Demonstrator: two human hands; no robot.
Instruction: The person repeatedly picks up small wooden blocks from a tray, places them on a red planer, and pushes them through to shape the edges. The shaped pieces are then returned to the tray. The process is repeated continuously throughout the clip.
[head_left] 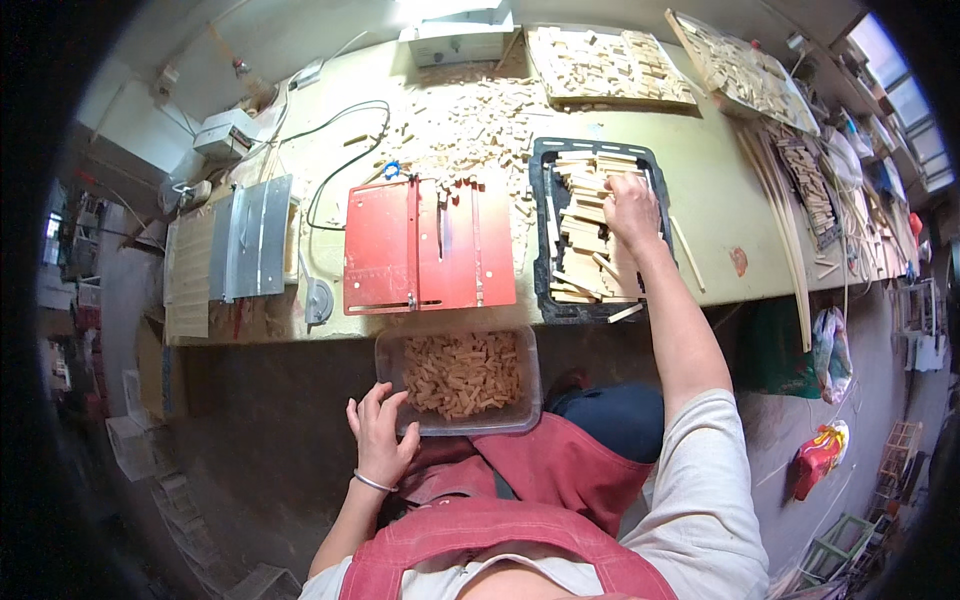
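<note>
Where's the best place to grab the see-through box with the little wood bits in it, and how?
I'd grip the clear box by its left and right rims, the left hand and right hand each coming from its own side. It's open-topped and wider than deep, with wood pieces inside, so holding opposite sides should keep it level.

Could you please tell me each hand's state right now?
Left hand: open, by the clear tub.
Right hand: at the wooden strips; whether it grips one cannot be told.
</note>
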